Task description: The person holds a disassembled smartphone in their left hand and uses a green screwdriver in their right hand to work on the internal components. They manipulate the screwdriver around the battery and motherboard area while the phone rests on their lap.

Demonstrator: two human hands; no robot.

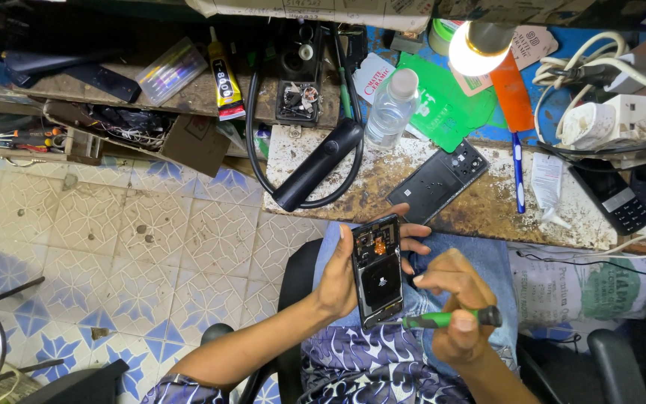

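Black smartphone with its back cover removed (377, 271) is gripped upright by the left hand (336, 278), while the right hand (451, 305) closes its fingers (434, 282) on a green-handled screwdriver (450, 319) at its lower edge; internal boards remain fitted, detached black back cover (438, 182) lying on the desk (487, 206) beyond.

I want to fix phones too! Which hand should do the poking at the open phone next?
Probably the right hand: it already holds the green screwdriver, tip at the open phone's lower edge. The left hand is busy cradling that phone.
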